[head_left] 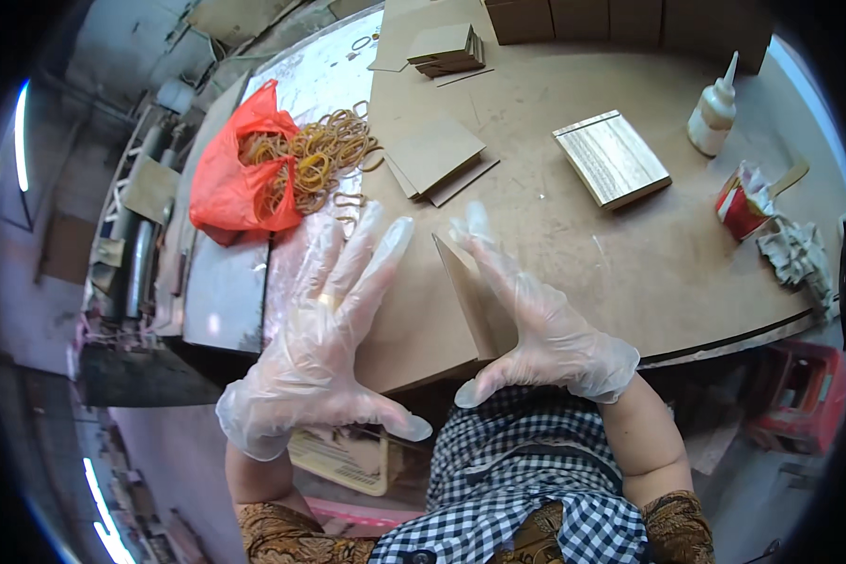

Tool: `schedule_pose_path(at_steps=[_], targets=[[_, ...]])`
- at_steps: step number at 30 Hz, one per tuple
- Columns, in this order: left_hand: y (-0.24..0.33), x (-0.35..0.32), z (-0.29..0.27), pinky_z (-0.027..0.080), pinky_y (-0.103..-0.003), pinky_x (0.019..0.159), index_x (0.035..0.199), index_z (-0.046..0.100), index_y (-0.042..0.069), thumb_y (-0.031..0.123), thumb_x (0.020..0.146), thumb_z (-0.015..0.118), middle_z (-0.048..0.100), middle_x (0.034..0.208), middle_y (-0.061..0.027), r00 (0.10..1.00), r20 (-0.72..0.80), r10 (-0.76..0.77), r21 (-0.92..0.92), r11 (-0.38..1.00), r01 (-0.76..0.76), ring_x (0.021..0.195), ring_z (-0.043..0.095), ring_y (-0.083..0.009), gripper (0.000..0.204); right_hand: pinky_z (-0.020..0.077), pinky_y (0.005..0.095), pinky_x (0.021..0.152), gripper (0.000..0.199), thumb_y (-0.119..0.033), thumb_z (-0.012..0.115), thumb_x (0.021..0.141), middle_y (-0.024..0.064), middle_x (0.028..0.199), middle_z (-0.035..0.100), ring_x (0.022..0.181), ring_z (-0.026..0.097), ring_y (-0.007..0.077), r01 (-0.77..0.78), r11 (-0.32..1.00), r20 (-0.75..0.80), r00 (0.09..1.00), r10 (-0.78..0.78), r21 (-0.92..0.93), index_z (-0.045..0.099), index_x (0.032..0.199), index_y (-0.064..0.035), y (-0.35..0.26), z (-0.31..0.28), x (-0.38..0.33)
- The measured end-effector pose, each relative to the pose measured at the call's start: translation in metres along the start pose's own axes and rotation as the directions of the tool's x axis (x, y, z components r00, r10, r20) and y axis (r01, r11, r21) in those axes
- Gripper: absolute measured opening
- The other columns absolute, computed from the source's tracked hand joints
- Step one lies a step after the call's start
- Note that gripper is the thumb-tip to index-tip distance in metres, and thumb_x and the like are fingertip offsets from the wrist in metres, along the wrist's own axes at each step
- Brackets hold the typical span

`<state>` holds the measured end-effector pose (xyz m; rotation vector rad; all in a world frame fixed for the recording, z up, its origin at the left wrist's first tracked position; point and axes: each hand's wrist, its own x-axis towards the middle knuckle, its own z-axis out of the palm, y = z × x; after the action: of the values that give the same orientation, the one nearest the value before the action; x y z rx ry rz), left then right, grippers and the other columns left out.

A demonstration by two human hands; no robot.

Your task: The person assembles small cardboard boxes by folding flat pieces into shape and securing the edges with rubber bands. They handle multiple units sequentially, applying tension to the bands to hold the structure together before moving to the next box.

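Note:
Both my hands wear thin see-through gloves and are held apart over the table's front edge. My left hand (324,329) is open, its fingers spread and thumb stretched toward the middle. My right hand (540,334) is open too, with fingers stretched out away from me. Between them is a brown fibreboard piece (414,329) with a raised edge along its right side, beside my right hand's fingers. Whether it is one panel or several joined ones, I cannot tell. Neither hand grips anything.
Thin square boards (437,155) lie beyond my hands, with a small stack (445,49) farther back. Rubber bands (315,160) spill from a red plastic bag (240,179) at left. A wood-grain box (613,160), glue bottle (712,113) and red tub (744,202) stand right.

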<state>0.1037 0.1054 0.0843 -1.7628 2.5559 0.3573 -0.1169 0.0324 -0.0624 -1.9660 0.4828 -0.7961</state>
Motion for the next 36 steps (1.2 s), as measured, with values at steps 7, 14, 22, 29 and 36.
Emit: schedule_pose_path(at_steps=[7, 14, 22, 29, 36], targets=[[-0.010, 0.009, 0.018, 0.017, -0.053, 0.120, 0.152, 0.027, -0.003, 0.054, 0.056, 0.090, 0.023, 0.159, -0.0274, 0.999, 0.001, 0.054, -0.224, 0.973, -0.052, 0.149, 0.020, -0.0444, 0.128, 0.0249, 0.0413, 0.121, 0.135, -0.047, 0.092, 0.059, 0.0271, 0.160, 0.021, 0.149, 0.023, 0.0382, -0.049, 0.989, 0.058, 0.997, 0.042, 0.140, 0.010, 0.158, -0.0028, 0.003, -0.004, 0.006], [-0.004, 0.011, 0.016, 0.026, -0.047, 0.118, 0.150, 0.030, -0.004, 0.037, 0.057, 0.095, 0.030, 0.157, -0.0279, 0.999, 0.017, -0.044, -0.332, 0.942, 0.047, 0.146, 0.030, -0.0437, 0.121, 0.0217, 0.0393, 0.121, 0.131, -0.042, 0.087, 0.068, 0.0316, 0.160, 0.012, 0.149, 0.021, 0.0394, -0.047, 0.977, 0.141, 0.990, 0.018, 0.207, 0.003, 0.154, 0.0094, 0.004, -0.007, 0.009], [-0.006, 0.006, 0.021, 0.027, -0.047, 0.118, 0.149, 0.032, -0.004, 0.035, 0.055, 0.096, 0.032, 0.155, -0.0292, 0.997, 0.002, -0.074, -0.328, 0.942, 0.070, 0.145, 0.031, -0.0444, 0.120, 0.0215, 0.0389, 0.122, 0.126, -0.038, 0.086, 0.070, 0.0325, 0.159, 0.015, 0.149, 0.022, 0.0390, -0.067, 0.983, 0.157, 0.987, 0.040, 0.171, 0.006, 0.153, 0.0112, 0.003, -0.008, 0.010], [-0.006, 0.007, 0.021, 0.027, -0.048, 0.118, 0.150, 0.029, -0.005, 0.033, 0.055, 0.096, 0.032, 0.154, -0.0306, 0.999, 0.007, -0.042, -0.332, 0.942, 0.042, 0.144, 0.031, -0.0465, 0.122, 0.0206, 0.0394, 0.122, 0.122, -0.040, 0.084, 0.071, 0.0328, 0.159, 0.015, 0.149, 0.021, 0.0397, -0.062, 0.982, 0.148, 0.988, 0.035, 0.178, 0.009, 0.152, 0.0130, 0.006, -0.004, 0.010], [-0.012, 0.002, 0.026, 0.026, -0.040, 0.118, 0.149, 0.032, -0.008, 0.040, 0.037, 0.100, 0.041, 0.152, -0.0209, 0.996, 0.005, -0.092, -0.352, 0.932, 0.088, 0.142, 0.038, -0.0302, 0.139, 0.0273, 0.0402, 0.120, 0.127, -0.016, 0.086, 0.062, 0.0286, 0.161, 0.014, 0.146, 0.028, 0.0410, -0.010, 0.982, 0.057, 0.998, -0.001, 0.189, 0.004, 0.157, 0.0030, 0.009, 0.002, 0.008]])
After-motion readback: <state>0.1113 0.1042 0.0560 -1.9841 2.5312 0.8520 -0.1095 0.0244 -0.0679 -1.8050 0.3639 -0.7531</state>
